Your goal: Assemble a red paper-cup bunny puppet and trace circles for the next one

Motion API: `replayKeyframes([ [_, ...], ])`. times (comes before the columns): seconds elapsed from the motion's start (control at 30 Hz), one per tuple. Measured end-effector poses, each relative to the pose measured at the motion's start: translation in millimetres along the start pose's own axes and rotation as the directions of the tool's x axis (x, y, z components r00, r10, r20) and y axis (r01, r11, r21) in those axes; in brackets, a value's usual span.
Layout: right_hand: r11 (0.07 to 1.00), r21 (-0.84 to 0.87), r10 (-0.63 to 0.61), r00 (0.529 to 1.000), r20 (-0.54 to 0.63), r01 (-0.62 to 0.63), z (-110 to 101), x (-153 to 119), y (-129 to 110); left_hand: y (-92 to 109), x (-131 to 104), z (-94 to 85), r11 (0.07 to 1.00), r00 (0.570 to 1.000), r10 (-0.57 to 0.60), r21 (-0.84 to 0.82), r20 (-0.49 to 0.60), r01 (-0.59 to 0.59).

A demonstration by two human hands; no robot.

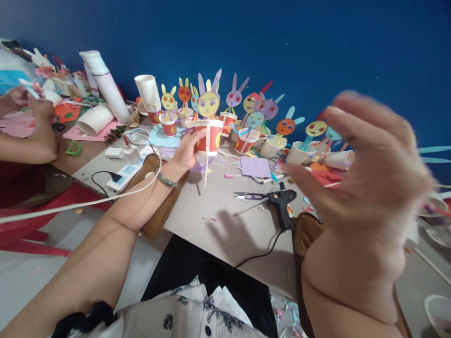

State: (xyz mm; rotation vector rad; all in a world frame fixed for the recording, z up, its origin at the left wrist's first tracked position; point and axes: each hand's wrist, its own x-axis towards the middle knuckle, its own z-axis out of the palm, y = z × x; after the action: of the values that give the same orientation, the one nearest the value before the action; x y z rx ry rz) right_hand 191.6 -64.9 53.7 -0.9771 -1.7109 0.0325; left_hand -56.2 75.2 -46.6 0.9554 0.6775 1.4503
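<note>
My left hand (190, 151), with a bangle on the wrist, grips a red and white paper cup (213, 137) from its left side above the table. A thin pale stick (206, 176) hangs below the cup. A yellow paper rabbit head (208, 104) with purple and yellow ears shows just above the rim; whether it is fixed to this cup I cannot tell. Raised close to the camera on the right, my right hand (373, 173) is slightly blurred, its thumb and fingers spread with nothing between them. Beyond its thumb lie a black glue gun (283, 206) and scissors (250, 195).
Several paper cups with rabbit heads (233, 97) line the blue wall. A purple paper sheet (255, 167) lies before them. On the left are a power strip (128, 172), a white cable (105, 201), a thermos (105, 87) and another person's hands (38, 105).
</note>
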Motion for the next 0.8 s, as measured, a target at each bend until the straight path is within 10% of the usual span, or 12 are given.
replayKeyframes([
  [0.1, 0.995, 0.029, -0.102, 0.993, 0.065, 0.101, 6.8, 4.1, 3.3, 0.1, 1.0, -2.1, 1.000, 1.000, 0.001, -0.007, -0.001, -0.001],
  [0.4, 0.995, 0.097, 0.044, 0.930, -0.364, -0.010, 33.8, 12.3, 24.9, 4.8, -8.6, 3.9, 0.999, 0.982, -0.008, 0.039, 0.187, 0.001],
  [0.6, 0.987, -0.152, -0.055, 0.996, -0.074, 0.044, 33.9, 14.8, 50.4, 3.9, -11.7, 5.4, 0.996, 0.974, 0.007, 0.087, 0.226, -0.027],
  [0.8, 0.970, -0.244, 0.009, 0.999, -0.033, -0.017, 39.5, 12.9, 63.9, 3.4, -15.0, 7.4, 0.994, 0.955, 0.018, 0.101, 0.297, -0.051],
])
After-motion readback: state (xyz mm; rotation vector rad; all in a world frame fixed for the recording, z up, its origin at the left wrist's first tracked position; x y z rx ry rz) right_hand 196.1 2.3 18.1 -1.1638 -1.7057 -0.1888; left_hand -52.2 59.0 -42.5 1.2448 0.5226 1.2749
